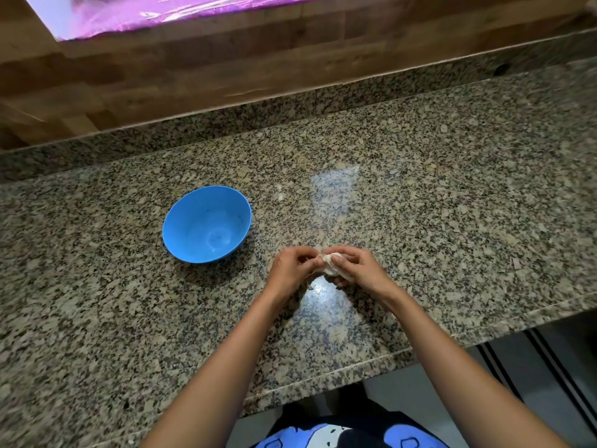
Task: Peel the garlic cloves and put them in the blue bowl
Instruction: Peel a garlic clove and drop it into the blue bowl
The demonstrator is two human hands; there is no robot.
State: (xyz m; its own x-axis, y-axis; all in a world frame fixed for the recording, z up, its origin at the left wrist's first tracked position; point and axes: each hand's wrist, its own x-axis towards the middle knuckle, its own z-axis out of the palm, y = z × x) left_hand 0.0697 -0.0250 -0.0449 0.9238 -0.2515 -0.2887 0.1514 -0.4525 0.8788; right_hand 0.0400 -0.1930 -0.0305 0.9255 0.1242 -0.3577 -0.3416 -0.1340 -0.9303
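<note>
Head camera looks down on a speckled granite counter (420,189), and starting from the left we have the blue bowl (206,224), upright, nothing in it as far as I can make out. Moving right, the left hand (292,268) hovers just above the counter, fingertips curled in and pinching at the near edge of the garlic (331,265). That pale lump sits between both hands, off the counter, near the bowl but well clear of its rim. Further right, the right hand (360,268) wraps round it, thumb on top, fingers underneath, clamping it steady. Whether that's a whole bulb or a single fat clove, the picture is too soft to say. Handling-wise, I'd call it light and firm inside, with dry papery skin that tears and flakes easily and slides under the fingers. Best bet is a steady hold on the body and a nail under a loose edge of skin at the tip.
</note>
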